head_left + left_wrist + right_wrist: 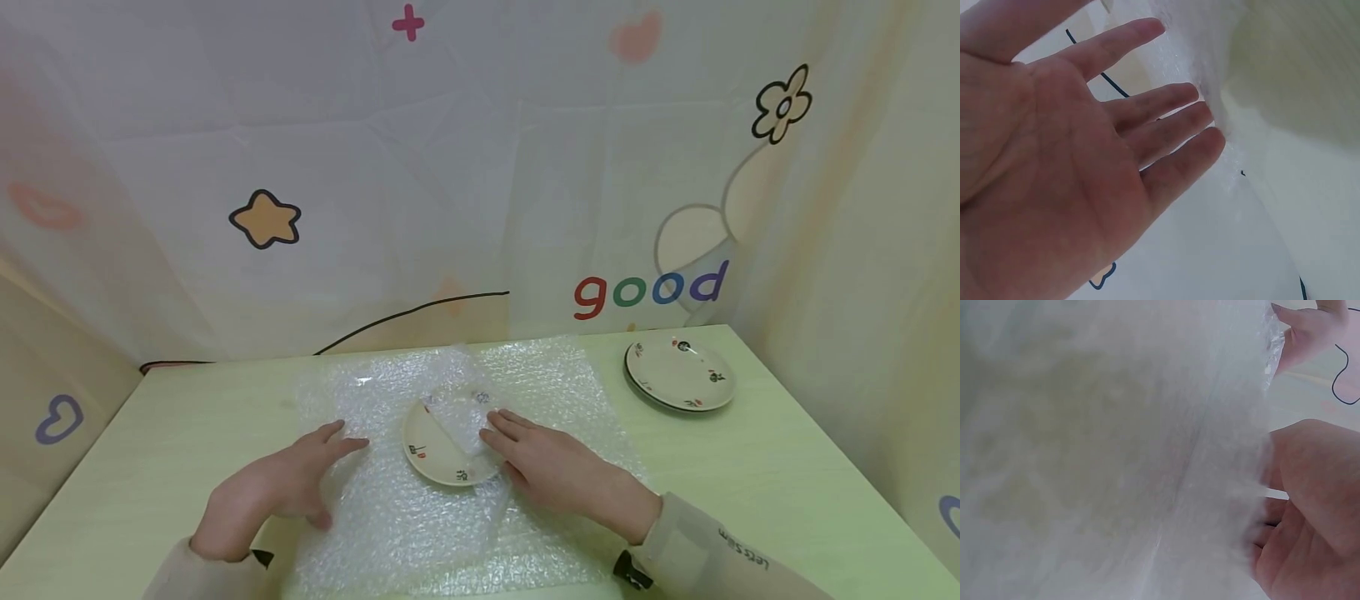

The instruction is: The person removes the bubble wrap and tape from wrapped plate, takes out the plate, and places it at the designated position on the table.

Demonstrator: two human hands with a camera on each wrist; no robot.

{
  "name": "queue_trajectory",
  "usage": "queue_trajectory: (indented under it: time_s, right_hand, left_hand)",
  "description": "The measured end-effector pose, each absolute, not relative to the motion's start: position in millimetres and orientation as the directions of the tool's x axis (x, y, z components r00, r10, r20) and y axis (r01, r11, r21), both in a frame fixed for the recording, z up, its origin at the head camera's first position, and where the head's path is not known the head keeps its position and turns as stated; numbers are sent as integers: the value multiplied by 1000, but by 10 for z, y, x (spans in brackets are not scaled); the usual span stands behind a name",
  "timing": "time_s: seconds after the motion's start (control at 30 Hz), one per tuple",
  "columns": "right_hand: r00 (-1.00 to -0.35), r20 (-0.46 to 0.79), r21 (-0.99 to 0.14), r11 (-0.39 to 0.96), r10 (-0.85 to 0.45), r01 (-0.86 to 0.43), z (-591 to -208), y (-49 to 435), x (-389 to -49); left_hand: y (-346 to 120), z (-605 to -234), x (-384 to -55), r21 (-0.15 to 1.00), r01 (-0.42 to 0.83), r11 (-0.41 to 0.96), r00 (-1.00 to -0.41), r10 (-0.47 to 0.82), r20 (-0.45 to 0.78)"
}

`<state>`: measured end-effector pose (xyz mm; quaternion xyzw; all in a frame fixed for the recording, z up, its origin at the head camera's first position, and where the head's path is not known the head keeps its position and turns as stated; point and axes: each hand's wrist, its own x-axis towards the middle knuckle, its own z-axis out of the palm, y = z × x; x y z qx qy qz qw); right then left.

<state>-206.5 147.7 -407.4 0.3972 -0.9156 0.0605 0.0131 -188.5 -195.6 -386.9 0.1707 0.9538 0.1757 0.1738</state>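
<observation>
A round cream plate (435, 450) with small printed motifs lies on a sheet of bubble wrap (390, 525). A folded-over flap of the wrap covers the plate's upper right part. My right hand (558, 462) rests its extended fingers on this flap at the plate's right side. My left hand (281, 479) hovers at the sheet's left side, fingers spread, holding nothing. In the left wrist view its palm (1079, 175) and straight fingers show. The wrap (1116, 456) fills much of the right wrist view and hides the right fingertips.
At the back right of the pale green table (795, 483) is a small stack of similar plates (678, 375). A printed curtain (450, 183) hangs behind the table's back edge and along both sides.
</observation>
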Motion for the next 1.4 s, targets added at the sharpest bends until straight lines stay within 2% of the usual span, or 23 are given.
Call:
queue_trajectory:
  time_s: [0.27, 0.73, 1.03, 1.23, 1.4]
  right_hand:
    - [-682, 72, -99, 675, -728, -731, -4078, 1473, -2071]
    - [-666, 85, -80, 662, -741, -746, -4074, 1483, -2081]
    - [-669, 80, -78, 664, -739, -743, -4071, 1471, -2078]
    - [-672, 87, -81, 667, -736, -741, -4072, 1478, -2072]
    - [-671, 98, -83, 666, -735, -742, -4066, 1480, -2071]
  left_hand:
    - [-1974, -3882, -1901, 429, 231, 874, -865, 386, -321]
    - [-1875, -3876, -1838, 389, 268, 881, -882, 387, -269]
    - [-1842, -3858, -1827, 415, 325, 850, -857, 450, -249]
    - [-1794, -3866, -1858, 435, 294, 851, -875, 422, -235]
    - [-1725, -3891, -1861, 400, 284, 871, -888, 396, -232]
